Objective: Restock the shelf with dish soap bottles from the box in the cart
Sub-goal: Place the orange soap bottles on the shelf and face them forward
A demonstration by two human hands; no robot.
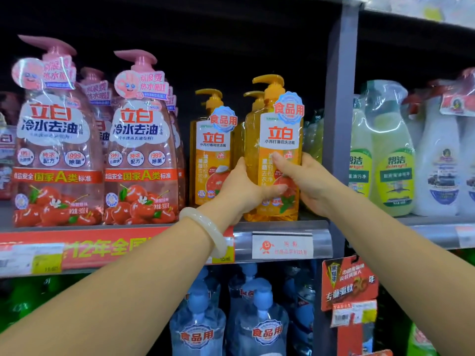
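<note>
Orange bottle [275, 150] within two-handed grip.

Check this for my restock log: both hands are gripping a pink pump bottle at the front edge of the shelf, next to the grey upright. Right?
Not quite: the bottle is orange, not pink; the pink pump bottles stand further left. The head view shows this. The rest holds: the left hand and right hand both grip it at the shelf front, beside the grey upright.

Second orange bottle [253, 104] mostly hidden behind the front bottle [273, 140]; price tags [46, 262] blurred.
</note>
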